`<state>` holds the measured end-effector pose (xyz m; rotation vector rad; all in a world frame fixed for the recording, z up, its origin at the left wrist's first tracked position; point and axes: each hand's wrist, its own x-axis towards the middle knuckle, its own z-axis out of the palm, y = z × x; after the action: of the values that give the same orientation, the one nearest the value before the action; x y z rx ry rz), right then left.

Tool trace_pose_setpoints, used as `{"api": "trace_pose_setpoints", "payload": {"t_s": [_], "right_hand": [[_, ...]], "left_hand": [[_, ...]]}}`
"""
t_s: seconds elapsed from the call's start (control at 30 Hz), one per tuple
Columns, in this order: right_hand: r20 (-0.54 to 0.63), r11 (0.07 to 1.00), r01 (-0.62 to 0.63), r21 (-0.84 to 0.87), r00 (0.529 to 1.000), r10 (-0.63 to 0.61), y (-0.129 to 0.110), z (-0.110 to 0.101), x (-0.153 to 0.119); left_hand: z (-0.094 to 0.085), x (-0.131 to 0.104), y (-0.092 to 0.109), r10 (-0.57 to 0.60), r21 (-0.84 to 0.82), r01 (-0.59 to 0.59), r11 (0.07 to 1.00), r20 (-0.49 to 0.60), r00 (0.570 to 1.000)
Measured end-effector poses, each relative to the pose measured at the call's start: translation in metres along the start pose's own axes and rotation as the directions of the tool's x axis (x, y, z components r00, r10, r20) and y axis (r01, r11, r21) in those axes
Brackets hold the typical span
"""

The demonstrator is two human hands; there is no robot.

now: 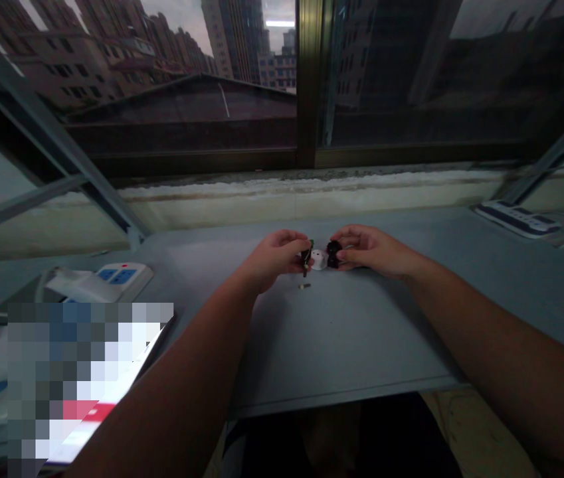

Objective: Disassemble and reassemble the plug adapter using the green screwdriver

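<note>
Between my hands, a small white rounded piece with dark holes (318, 259) sits on the grey table (341, 338). My left hand (282, 255) pinches a small dark part with a bit of green (306, 256), just left of the white piece. On the other side, my right hand (365, 251) has its fingers closed on a black part (333, 254), close to the white piece. A tiny light and brown piece (304, 286) lies on the table below my left fingertips.
A white power strip with blue sockets (125, 273) is at the left, near a bright, partly pixelated screen (107, 398). Another power strip (518, 219) lies at the back right. Metal frame bars (57, 133) rise at the left, and a window stands behind the table.
</note>
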<state>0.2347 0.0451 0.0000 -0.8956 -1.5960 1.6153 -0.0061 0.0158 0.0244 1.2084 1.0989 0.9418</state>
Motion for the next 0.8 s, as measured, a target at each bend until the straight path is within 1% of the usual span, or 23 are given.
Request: {"api": "trace_pose_setpoints", "payload": {"t_s": [0.07, 0.13, 0.17, 0.23, 0.3, 0.37, 0.47, 0.57, 0.63, 0.7, 0.8], "right_hand": [[0.002, 1.0, 0.003, -0.026, 1.0, -0.002, 0.001, -0.001, 0.001], [0.0, 0.998, 0.012, -0.057, 1.0, -0.012, 0.003, -0.003, 0.001], [0.0, 0.996, 0.023, -0.081, 1.0, -0.023, 0.004, -0.003, 0.002], [0.006, 0.987, 0.058, -0.15, 0.998, -0.057, 0.005, -0.005, 0.002], [0.028, 0.97, 0.098, -0.221, 0.995, -0.094, 0.006, -0.005, 0.002], [0.06, 0.953, 0.125, -0.276, 0.992, -0.113, 0.004, -0.004, -0.001], [0.088, 0.897, 0.133, -0.422, 0.99, -0.106, -0.004, -0.001, -0.006], [0.108, 0.754, 0.144, -0.641, 0.989, -0.097, -0.014, 0.002, -0.012], [0.137, 0.655, 0.168, -0.737, 0.986, -0.099, -0.019, 0.004, -0.014], [0.154, 0.595, 0.178, -0.784, 0.984, -0.09, -0.022, 0.004, -0.016], [0.151, 0.585, 0.16, -0.795, 0.986, -0.066, -0.023, 0.002, -0.016]], "left_hand": [[-0.003, 0.002, -0.003, 0.037, 0.081, -0.037, 0.996, 0.007, 0.999], [-0.005, 0.003, -0.006, 0.097, 0.229, -0.094, 0.969, -0.003, 0.995], [-0.007, 0.004, -0.007, 0.139, 0.33, -0.127, 0.936, -0.014, 0.99], [-0.009, 0.003, -0.008, 0.239, 0.53, -0.193, 0.826, -0.018, 0.971], [-0.011, 0.002, -0.009, 0.315, 0.65, -0.256, 0.715, 0.027, 0.949], [-0.013, 0.001, -0.009, 0.343, 0.683, -0.316, 0.659, 0.101, 0.934], [-0.014, 0.001, -0.01, 0.354, 0.663, -0.392, 0.638, 0.199, 0.914], [-0.013, 0.001, -0.012, 0.35, 0.616, -0.441, 0.653, 0.272, 0.897], [-0.012, 0.0, -0.012, 0.349, 0.59, -0.46, 0.663, 0.301, 0.888], [-0.011, -0.002, -0.011, 0.362, 0.592, -0.481, 0.647, 0.316, 0.877], [-0.009, -0.004, -0.008, 0.384, 0.607, -0.51, 0.61, 0.338, 0.86]]}}
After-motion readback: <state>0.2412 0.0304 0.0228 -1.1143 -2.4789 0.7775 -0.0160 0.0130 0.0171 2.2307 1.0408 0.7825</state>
